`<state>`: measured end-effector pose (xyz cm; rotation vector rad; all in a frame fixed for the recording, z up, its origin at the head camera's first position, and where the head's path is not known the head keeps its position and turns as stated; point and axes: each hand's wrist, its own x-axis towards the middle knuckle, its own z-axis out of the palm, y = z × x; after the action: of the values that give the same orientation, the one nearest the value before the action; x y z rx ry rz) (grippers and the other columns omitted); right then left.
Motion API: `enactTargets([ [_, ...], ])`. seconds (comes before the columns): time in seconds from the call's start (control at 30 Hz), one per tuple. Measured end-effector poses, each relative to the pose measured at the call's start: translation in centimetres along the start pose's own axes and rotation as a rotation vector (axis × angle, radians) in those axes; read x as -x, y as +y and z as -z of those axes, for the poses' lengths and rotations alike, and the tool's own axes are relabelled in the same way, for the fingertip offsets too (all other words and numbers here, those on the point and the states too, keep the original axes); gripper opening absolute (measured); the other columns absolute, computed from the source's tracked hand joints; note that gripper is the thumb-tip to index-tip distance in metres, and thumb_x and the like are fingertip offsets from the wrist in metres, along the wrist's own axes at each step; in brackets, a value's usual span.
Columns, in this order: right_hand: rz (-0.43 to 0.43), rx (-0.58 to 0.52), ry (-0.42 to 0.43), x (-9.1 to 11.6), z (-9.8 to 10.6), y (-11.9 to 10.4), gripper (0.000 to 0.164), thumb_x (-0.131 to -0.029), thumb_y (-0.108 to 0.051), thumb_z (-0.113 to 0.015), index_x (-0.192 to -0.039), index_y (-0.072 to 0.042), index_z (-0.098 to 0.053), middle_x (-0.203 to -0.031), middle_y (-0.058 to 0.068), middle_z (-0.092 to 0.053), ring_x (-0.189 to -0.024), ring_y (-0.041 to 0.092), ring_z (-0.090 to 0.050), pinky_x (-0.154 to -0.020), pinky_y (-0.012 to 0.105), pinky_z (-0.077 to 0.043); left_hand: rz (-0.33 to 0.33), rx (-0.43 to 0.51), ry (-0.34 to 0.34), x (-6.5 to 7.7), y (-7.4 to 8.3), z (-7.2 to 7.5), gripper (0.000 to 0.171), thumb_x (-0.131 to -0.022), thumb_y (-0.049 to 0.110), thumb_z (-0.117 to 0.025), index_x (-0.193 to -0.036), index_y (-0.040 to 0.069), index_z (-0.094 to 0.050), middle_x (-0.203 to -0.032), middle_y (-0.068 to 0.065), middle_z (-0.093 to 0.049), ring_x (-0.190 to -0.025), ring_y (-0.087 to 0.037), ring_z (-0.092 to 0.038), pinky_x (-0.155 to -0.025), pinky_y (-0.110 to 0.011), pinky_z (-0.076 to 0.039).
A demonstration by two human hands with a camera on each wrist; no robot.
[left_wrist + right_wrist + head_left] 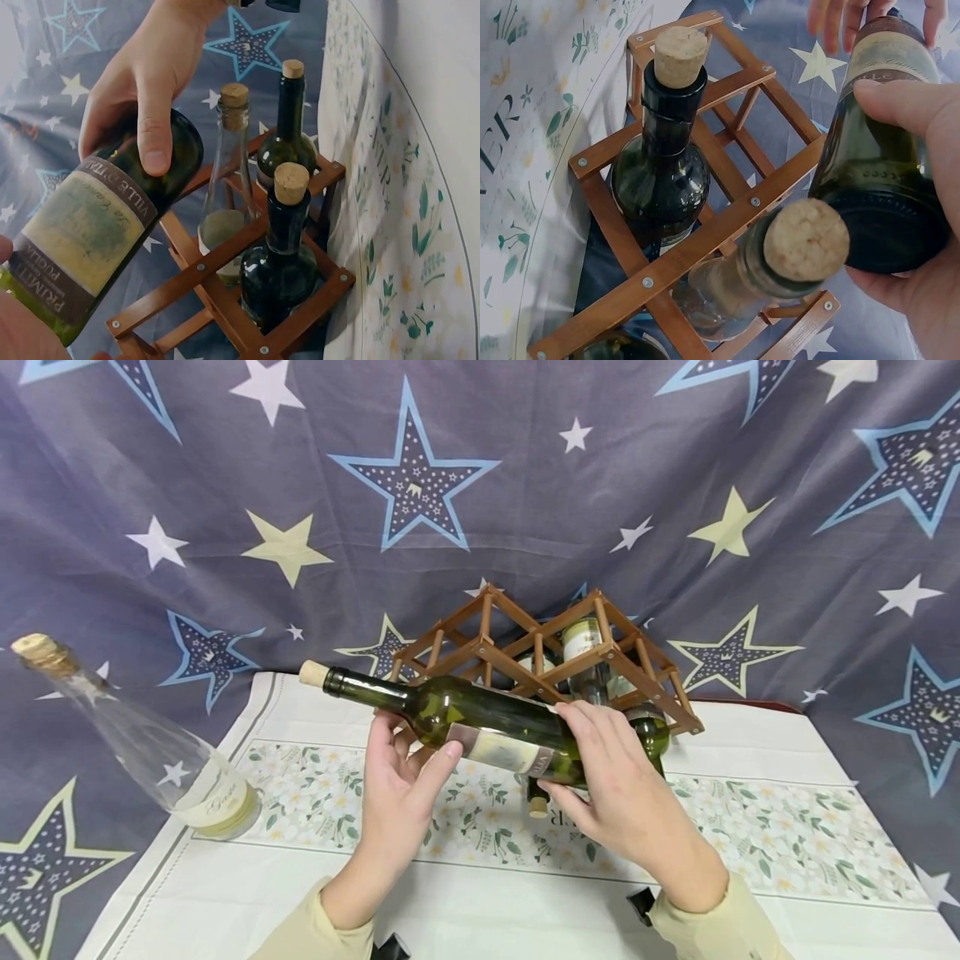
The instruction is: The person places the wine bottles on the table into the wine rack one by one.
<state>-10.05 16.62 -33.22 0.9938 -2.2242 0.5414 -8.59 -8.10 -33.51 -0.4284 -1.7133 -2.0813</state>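
A corked green wine bottle (442,706) is held aslant above the table, its neck up to the left. My left hand (401,785) supports it under the shoulder, with the thumb on the label's edge. Around the base end, my right hand (622,781) grips with the thumb below and fingers on top. The label (86,232) shows brown bands and a pale picture in the left wrist view. Behind the bottle stands a wooden wine rack (487,647), partly hidden by bottle and hand. It holds several corked bottles, among them a dark one (660,176) and a clear one (225,187).
A tall clear corked bottle (217,793) stands at the table's left side. The white tablecloth (480,902) has a floral band running across. A star-patterned curtain (525,510) hangs right behind the rack.
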Motion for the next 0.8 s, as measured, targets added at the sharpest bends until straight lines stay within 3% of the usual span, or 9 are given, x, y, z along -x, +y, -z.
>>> enactTargets([
  [0.47, -0.002, 0.031, 0.002, 0.7, 0.5, 0.8, 0.084, -0.081, -0.031, -0.077, -0.147, 0.005, -0.040, -0.142, 0.020, -0.048, -0.127, 0.038, -0.044, -0.111, 0.045, -0.031, -0.069, -0.165, 0.033, 1.0, -0.4, 1.1, 0.064, -0.088, -0.002, -0.070, -0.141, -0.001, -0.035, -0.136, -0.011, -0.042, -0.124, -0.030, -0.048, -0.105, -0.043, -0.041],
  [0.63, -0.016, 0.043, -0.009, 0.9, 0.7, 1.0, 0.085, -0.081, -0.032, -0.076, -0.148, 0.004, -0.039, -0.143, 0.019, -0.047, -0.127, 0.037, -0.043, -0.111, 0.046, -0.031, -0.135, -0.196, 0.063, 1.3, -0.3, 1.2, 0.065, -0.084, -0.008, -0.070, -0.140, -0.004, -0.036, -0.134, -0.015, -0.045, -0.122, -0.035, -0.046, -0.103, -0.042, -0.041],
  [0.8, -0.018, 0.054, -0.013, 1.2, 0.9, 1.2, 0.084, -0.082, -0.033, -0.074, -0.148, 0.005, -0.039, -0.142, 0.020, -0.048, -0.126, 0.037, -0.044, -0.110, 0.046, -0.032, -0.241, -0.273, 0.074, 1.4, 1.2, 0.8, 0.064, -0.079, -0.015, -0.068, -0.135, -0.014, -0.036, -0.129, -0.022, -0.048, -0.118, -0.041, -0.046, -0.101, -0.039, -0.042],
])
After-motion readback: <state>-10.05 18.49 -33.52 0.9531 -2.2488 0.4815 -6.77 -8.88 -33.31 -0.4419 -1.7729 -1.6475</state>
